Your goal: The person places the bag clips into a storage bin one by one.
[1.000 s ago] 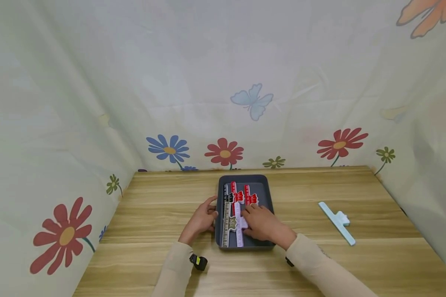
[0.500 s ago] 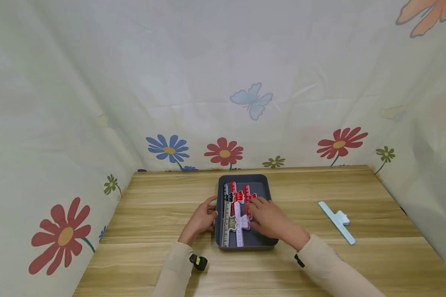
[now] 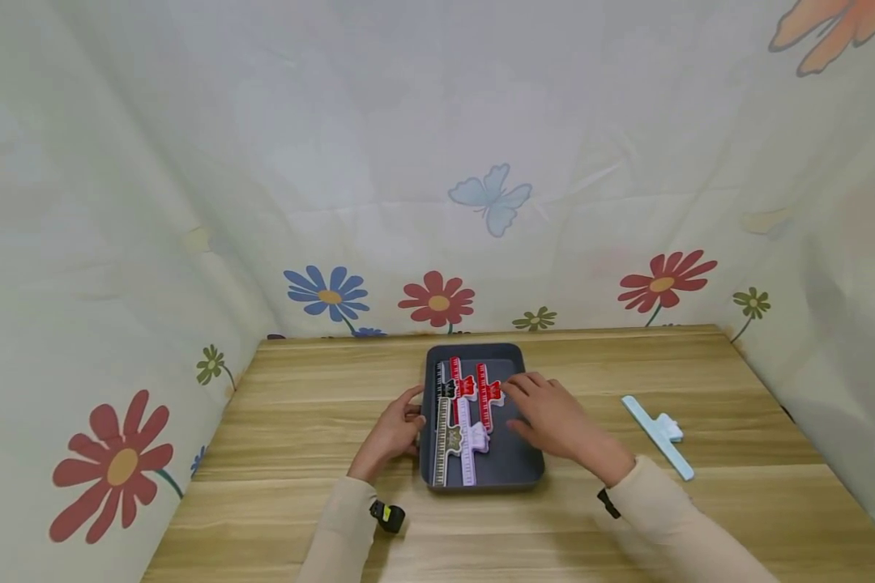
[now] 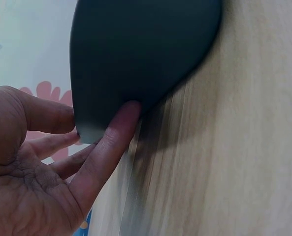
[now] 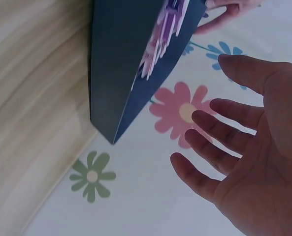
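A dark grey tray (image 3: 514, 465) holds several long clips with piano-key markings. Toward the back are a black clip (image 3: 440, 389), a red clip (image 3: 467, 388) and, to its right, another red clip (image 3: 484, 398). An olive clip (image 3: 442, 445) and a lavender clip (image 3: 468, 445) lie nearer the front. My left hand (image 3: 394, 429) rests against the tray's left side, its fingers touching the outer wall and rim in the left wrist view. Above the tray's right edge hovers my right hand (image 3: 554, 414); the right wrist view shows its fingers spread and holding nothing.
A light blue clip (image 3: 658, 437) lies on the wooden table (image 3: 321, 372), right of the tray. Flower-printed curtain (image 3: 379, 202) rises behind the table and along both sides.
My right hand has drawn back to the right, away from the lavender clip and then the right-hand red clip, uncovering both. The red clip now lies closer to the others. My left hand stays in place.
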`<action>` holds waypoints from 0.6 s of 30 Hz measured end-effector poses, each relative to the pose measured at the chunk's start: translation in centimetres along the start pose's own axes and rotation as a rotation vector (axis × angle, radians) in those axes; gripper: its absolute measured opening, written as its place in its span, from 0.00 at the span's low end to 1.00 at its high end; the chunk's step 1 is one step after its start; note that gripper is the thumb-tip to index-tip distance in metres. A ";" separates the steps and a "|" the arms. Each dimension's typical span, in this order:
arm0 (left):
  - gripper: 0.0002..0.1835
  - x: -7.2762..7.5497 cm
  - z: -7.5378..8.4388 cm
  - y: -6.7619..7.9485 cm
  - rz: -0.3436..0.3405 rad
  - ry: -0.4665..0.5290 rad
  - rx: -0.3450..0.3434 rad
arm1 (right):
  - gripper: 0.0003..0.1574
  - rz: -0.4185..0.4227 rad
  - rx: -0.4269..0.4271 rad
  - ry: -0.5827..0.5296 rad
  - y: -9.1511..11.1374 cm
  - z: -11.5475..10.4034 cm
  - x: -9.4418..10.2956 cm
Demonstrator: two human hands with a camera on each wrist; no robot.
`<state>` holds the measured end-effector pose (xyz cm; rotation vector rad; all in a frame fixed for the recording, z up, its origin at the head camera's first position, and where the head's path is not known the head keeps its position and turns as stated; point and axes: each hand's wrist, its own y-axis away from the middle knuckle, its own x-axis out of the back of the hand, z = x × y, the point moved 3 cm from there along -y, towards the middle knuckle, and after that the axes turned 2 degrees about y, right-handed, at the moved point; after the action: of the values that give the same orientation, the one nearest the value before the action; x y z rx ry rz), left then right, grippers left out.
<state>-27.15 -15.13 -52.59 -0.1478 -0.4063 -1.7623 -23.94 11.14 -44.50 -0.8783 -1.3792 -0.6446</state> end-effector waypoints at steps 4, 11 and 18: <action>0.33 0.1 0.0 0.0 0.005 -0.001 0.001 | 0.38 0.018 -0.022 0.002 0.3 0.9 0.8; 0.33 0.1 0.1 0.0 0.007 0.001 0.000 | 0.37 0.055 -0.041 0.021 1.3 2.9 1.7; 0.33 0.1 0.1 0.2 0.004 -0.017 0.006 | 0.36 0.066 -0.038 0.019 2.8 5.0 1.7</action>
<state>-27.01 -15.17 -52.42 -0.1600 -0.4233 -1.7564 -24.23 17.04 -43.42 -0.9417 -1.3190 -0.6281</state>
